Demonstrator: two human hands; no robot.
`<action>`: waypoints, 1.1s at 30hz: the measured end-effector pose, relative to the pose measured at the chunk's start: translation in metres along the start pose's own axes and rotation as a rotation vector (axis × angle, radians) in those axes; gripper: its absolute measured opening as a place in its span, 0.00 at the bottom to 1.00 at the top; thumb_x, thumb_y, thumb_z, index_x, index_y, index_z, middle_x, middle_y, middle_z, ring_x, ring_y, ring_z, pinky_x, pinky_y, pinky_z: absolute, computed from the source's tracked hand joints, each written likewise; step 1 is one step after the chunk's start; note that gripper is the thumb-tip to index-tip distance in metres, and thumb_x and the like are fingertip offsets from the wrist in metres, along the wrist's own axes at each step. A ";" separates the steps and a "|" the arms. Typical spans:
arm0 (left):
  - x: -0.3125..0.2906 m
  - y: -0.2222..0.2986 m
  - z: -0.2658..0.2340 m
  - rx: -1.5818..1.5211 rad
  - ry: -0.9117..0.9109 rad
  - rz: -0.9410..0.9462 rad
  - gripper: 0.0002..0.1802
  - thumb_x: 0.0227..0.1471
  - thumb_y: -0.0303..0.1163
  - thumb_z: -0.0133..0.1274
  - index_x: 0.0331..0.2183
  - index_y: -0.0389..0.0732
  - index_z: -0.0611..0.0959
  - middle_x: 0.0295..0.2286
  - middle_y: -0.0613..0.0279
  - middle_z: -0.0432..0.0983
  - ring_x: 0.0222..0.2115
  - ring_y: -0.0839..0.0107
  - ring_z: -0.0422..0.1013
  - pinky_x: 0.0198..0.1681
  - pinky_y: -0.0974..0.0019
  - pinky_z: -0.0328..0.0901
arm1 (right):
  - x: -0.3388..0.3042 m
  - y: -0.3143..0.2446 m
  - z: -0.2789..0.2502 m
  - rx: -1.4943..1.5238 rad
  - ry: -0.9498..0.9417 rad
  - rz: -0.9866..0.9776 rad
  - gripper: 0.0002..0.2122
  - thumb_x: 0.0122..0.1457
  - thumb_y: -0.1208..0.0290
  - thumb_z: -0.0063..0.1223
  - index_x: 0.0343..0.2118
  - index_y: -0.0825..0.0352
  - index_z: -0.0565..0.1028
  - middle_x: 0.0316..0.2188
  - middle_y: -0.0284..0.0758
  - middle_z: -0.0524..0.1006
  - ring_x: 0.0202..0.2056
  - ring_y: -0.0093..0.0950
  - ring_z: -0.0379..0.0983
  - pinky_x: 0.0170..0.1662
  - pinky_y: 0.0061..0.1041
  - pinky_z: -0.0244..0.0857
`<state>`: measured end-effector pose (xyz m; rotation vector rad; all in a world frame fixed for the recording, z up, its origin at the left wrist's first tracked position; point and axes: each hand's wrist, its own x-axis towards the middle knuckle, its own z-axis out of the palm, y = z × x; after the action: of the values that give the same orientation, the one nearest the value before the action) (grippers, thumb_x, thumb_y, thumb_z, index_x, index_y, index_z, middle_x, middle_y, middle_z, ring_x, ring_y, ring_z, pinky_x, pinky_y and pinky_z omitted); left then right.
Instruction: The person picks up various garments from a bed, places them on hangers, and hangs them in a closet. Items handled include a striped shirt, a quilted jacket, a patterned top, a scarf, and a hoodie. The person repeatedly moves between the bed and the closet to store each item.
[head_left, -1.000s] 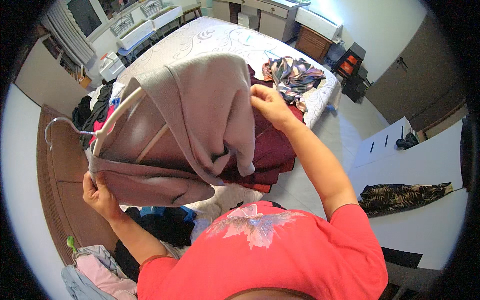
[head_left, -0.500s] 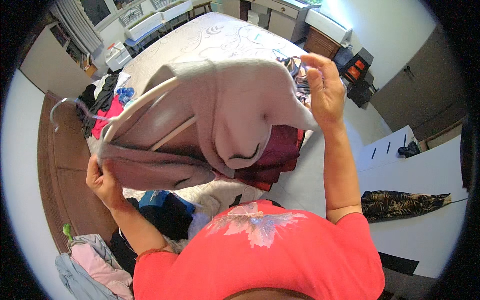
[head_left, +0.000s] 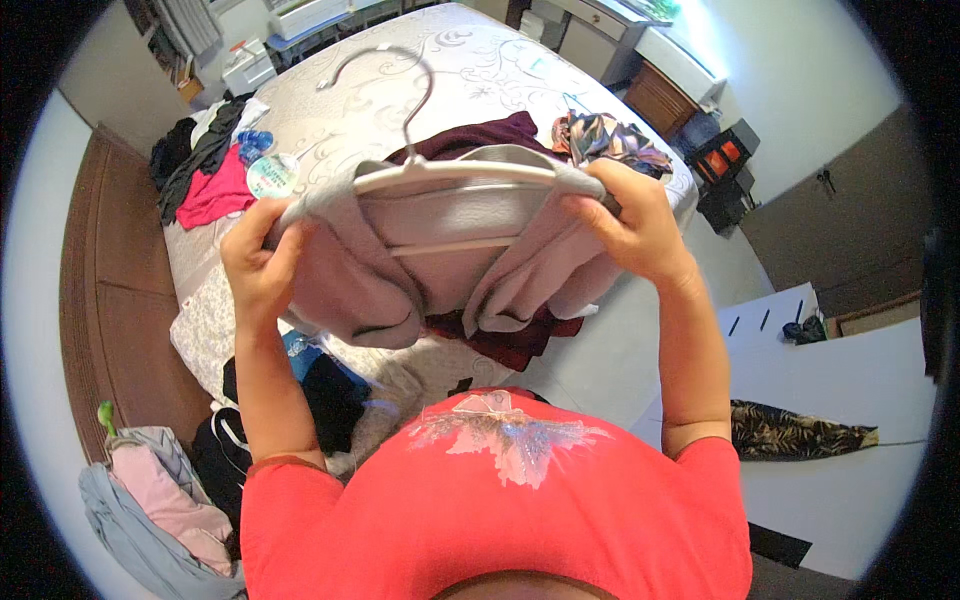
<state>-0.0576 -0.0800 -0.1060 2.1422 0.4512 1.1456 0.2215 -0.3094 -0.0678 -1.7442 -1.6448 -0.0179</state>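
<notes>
A grey open-front cardigan (head_left: 345,255) hangs on a white hanger (head_left: 455,173), held up in front of me over the bed. The metal hook (head_left: 430,85) points up and curves to the left. At the left shoulder, my left hand (head_left: 262,258) is closed on the cardigan. My right hand (head_left: 635,222) grips the opposite shoulder, fingers over the cloth at the hanger's end. The hanger's lower bar shows between the two front edges. Behind and below the cardigan lies a maroon garment (head_left: 505,345), partly hidden.
A patterned bed (head_left: 350,110) spreads behind the cardigan. On it, a bunched printed cloth (head_left: 610,140) lies at right and dark and pink clothes (head_left: 215,195) at left. Black and blue clothes (head_left: 335,395) lie near my left arm; a white cabinet (head_left: 830,380) stands at right.
The cardigan and hanger have turned from slanted to nearly level, the hook swinging from far left to upper middle. My left hand has risen; my right hand has come lower and inward.
</notes>
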 end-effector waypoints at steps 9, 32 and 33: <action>0.033 -0.044 0.000 -0.251 -0.065 -0.026 0.26 0.55 0.52 0.43 0.39 0.35 0.75 0.31 0.67 0.70 0.33 0.76 0.65 0.38 0.74 0.59 | -0.005 -0.013 -0.042 -0.341 0.514 0.002 0.05 0.50 0.74 0.55 0.27 0.69 0.73 0.20 0.35 0.71 0.22 0.24 0.67 0.28 0.21 0.61; 0.011 -0.066 -0.038 -0.125 0.394 0.040 0.19 0.58 0.41 0.42 0.20 0.41 0.67 0.20 0.71 0.60 0.23 0.80 0.56 0.27 0.77 0.52 | -0.038 0.023 -0.084 -0.341 0.508 0.142 0.07 0.54 0.71 0.53 0.28 0.69 0.71 0.18 0.34 0.66 0.21 0.20 0.60 0.26 0.20 0.58; 0.010 -0.059 -0.035 -0.097 0.374 0.092 0.18 0.58 0.39 0.42 0.20 0.40 0.68 0.21 0.70 0.61 0.23 0.80 0.57 0.27 0.76 0.53 | -0.036 0.019 -0.082 -0.346 0.532 0.131 0.07 0.54 0.71 0.53 0.27 0.69 0.71 0.18 0.35 0.66 0.21 0.21 0.61 0.26 0.21 0.58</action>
<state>-0.0806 -0.0181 -0.1268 1.8843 0.4536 1.5977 0.2682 -0.3801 -0.0339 -1.8840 -1.1809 -0.6813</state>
